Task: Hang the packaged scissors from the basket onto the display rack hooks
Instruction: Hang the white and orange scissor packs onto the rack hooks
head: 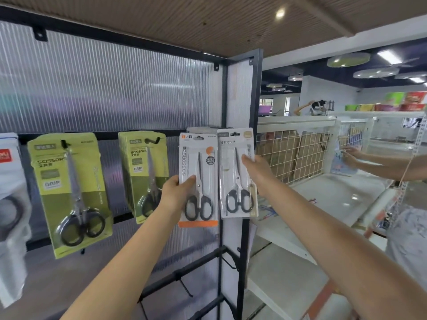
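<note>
My left hand grips the left edge of a white and orange scissors pack, thumb across its front, held up against the display rack. My right hand holds the right edge of a white scissors pack with its thumb on the front, right beside the first pack. Both packs have their tops at the level of the rack's hook bar; whether either is on a hook is hidden. Two green scissors packs hang on hooks to the left. The basket is out of view.
Empty black hooks stick out from lower bars of the rack. A white pack hangs at the far left. To the right stand white shelves with a wire mesh panel, where another person's hands handle a blue packet.
</note>
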